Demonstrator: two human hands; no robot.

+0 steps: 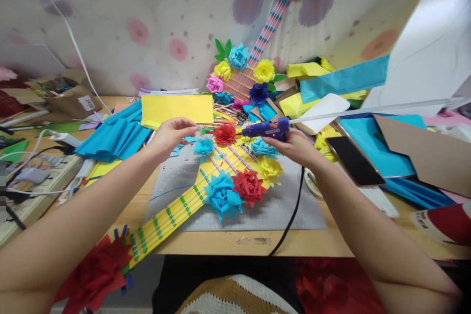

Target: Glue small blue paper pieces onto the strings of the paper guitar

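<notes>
A blue hot glue gun (pixel 268 129) is in my right hand (pixel 294 144), its nozzle pointing left, close to a small red paper flower (pixel 224 134). A clear glue stick (pixel 331 112) sticks out behind it. My left hand (pixel 174 135) is closed in a pinch just left of that flower; whatever is between its fingertips is too small to make out. Beneath both hands lies a yellow paper guitar (pixel 178 213) with green frets and strings. On its body are a large blue flower (pixel 223 195), another red flower (pixel 250 187) and a yellow flower (pixel 270 169).
A pink flower-trimmed guitar (pixel 267 34) leans against the wall. A phone (pixel 355 161), cardboard (pixel 427 152) and coloured paper lie right. Blue crepe paper (pixel 114 132) and a power strip (pixel 40 196) are left. The glue gun's black cord (pixel 294 216) hangs over the table edge.
</notes>
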